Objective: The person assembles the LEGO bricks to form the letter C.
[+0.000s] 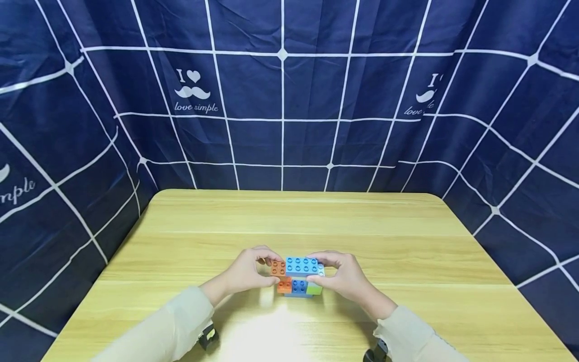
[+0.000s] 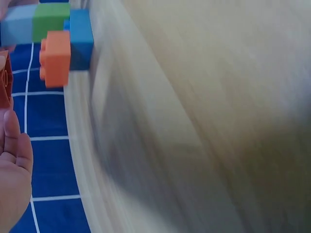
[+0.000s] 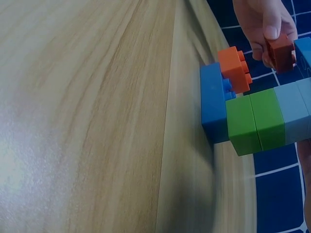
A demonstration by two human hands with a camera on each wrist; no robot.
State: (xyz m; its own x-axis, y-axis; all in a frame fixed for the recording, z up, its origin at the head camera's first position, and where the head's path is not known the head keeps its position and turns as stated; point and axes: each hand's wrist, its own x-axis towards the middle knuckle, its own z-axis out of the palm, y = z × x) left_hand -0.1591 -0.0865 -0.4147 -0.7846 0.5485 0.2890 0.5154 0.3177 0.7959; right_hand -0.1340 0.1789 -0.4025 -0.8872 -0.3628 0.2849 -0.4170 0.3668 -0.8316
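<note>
A small block structure stands on the table, with a blue base brick (image 3: 214, 104) at the bottom. On it sit an orange brick (image 3: 233, 70) at one end and stacked green bricks (image 3: 255, 121) at the other. A light-blue brick (image 3: 290, 111) tops the green ones. A long blue brick (image 1: 301, 265) lies across the top, its right end pinched between thumb and fingers of my right hand (image 1: 346, 276). My left hand (image 1: 244, 271) pinches a darker orange-brown brick (image 1: 278, 268) beside that brick's left end, above the lower orange one. Whether those two join is unclear.
The structure stands around the middle of a light wooden table (image 1: 208, 216). Dark blue cloth (image 1: 307, 141) with white lines hangs behind the table and along both sides. Bright glare lies on the wood in front of the structure.
</note>
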